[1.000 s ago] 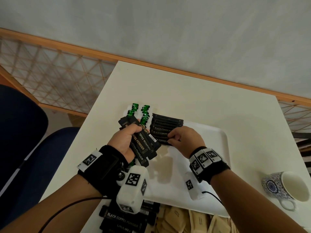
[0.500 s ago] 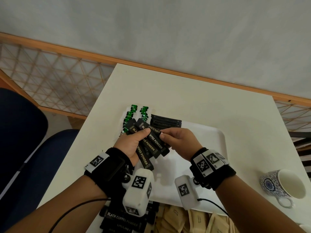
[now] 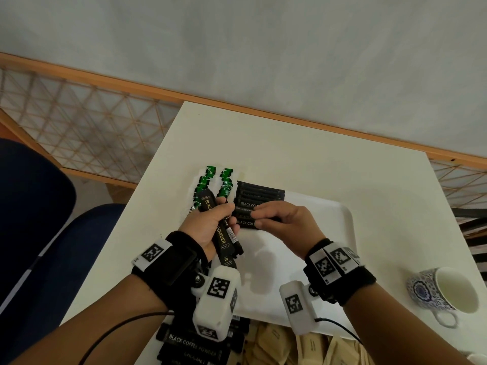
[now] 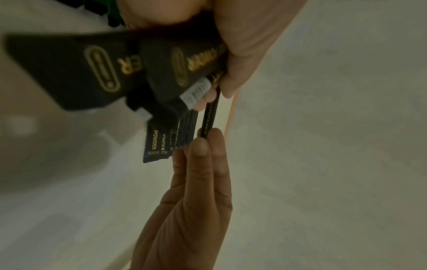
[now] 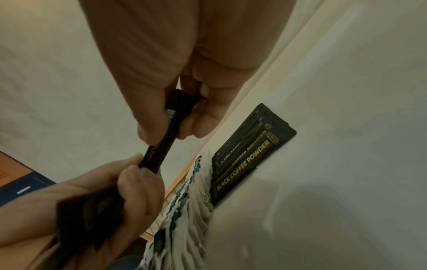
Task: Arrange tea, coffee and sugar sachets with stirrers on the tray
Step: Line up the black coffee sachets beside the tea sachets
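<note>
Wall [image 3: 263,48]: pale grey and plain, filling the far side of the room.
Railing [image 3: 79,119]: wooden frame with a diamond lattice, running behind the table.
Chair [image 3: 34,233]: dark blue, at the left of the table.
Table [image 3: 290,159]: off-white top.
Tray [image 3: 329,233]: white, rounded corners, lying on the table in front of the person.
Mug [image 3: 448,291]: blue patterned outside, white inside, on the table right of the tray.
Tan sachets [image 3: 303,349]: piled at the near edge of the table; print too small to read.
Loose black sachets [image 3: 195,343]: near edge, beside the tan ones, reading "BLACK COFFEE POWDER".
Green-and-white sachets [image 3: 210,180]: two columns at the tray's far left corner.
Coffee row [image 3: 259,196]: black sachets overlapping on the tray just right of the green ones, gold "BLACK COFFEE POWDER".
Left hand [image 3: 208,225]: fingers curled round a bundle of black sachets [image 3: 224,238]; "POWDER" and a white barcode label show.
Right hand [image 3: 287,219]: thumb and fingertips pinching one black sachet [image 5: 161,146] by its end, its other end at the left hand's bundle.
</note>
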The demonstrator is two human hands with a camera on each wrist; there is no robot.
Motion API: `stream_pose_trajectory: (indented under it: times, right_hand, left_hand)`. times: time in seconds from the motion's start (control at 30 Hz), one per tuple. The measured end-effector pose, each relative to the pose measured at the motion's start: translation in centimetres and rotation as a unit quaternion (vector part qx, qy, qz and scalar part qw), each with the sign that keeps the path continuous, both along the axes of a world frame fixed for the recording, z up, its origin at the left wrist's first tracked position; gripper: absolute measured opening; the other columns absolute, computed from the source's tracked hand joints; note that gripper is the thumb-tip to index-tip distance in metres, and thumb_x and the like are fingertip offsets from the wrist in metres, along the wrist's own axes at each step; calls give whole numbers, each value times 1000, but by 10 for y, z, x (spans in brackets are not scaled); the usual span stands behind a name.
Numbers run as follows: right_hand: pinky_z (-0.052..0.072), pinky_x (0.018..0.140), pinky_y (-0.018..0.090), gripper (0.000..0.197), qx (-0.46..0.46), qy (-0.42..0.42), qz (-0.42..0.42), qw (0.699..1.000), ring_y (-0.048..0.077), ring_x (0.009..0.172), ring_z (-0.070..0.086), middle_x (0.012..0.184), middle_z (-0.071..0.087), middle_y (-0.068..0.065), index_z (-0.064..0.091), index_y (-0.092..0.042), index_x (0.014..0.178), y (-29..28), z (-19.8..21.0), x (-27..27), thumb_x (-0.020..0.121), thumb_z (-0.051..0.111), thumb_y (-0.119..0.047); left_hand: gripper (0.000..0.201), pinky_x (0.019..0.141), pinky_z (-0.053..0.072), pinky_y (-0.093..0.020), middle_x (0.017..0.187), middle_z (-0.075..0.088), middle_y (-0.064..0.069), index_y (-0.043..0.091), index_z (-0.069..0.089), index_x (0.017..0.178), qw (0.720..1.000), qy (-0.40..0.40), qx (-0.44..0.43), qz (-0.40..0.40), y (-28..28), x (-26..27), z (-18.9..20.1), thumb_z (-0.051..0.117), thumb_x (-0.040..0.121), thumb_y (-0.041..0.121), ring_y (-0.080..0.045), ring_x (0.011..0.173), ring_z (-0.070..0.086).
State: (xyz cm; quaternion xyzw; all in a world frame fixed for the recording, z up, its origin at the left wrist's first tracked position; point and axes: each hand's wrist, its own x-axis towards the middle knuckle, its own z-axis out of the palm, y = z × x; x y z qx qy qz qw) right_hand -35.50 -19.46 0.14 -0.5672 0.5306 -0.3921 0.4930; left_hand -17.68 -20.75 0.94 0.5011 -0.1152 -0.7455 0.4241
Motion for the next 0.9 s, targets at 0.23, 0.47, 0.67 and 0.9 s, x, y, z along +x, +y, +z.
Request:
stream_pose_trajectory:
  times: [0.23,0.47,0.67,0.9]
  right_hand:
    - [50,65,17,25,90,69,28,993,6,62,55,68,64,-9,70,-29,99,-5,5,-3,88,63,-7]
    - [38,66,12,21,33,342,26,939,0,74,54,80,59,-18,72,-27,107,-9,-5,-20,91,59,-25]
    - [44,83,25,19,-4,396,51,917,10,89,54,88,55,-11,74,-32,102,-4,-28,-18,87,64,-27]
    - [46,78,26,13,-20,412,41,910,9,83,54,82,56,-13,73,-32,95,-13,-27,-10,84,67,-30]
  left_hand:
    - [24,56,50,-27,74,62,-6,20,65,93,1000,-28,-5,-11,2,0,1,58,89,-3,-14,57,55]
    - [10,53,55,-28,71,55,-7,11,54,102,1000,6,8,21,-1,6,1,56,92,10,-16,62,54]
    - [19,70,54,-38,70,53,-7,12,64,107,1000,0,-5,26,-4,12,2,49,95,10,-16,67,55]
    - [18,65,52,-36,87,57,-6,23,70,102,999,-38,-4,-3,-6,14,0,58,92,15,-17,76,57]
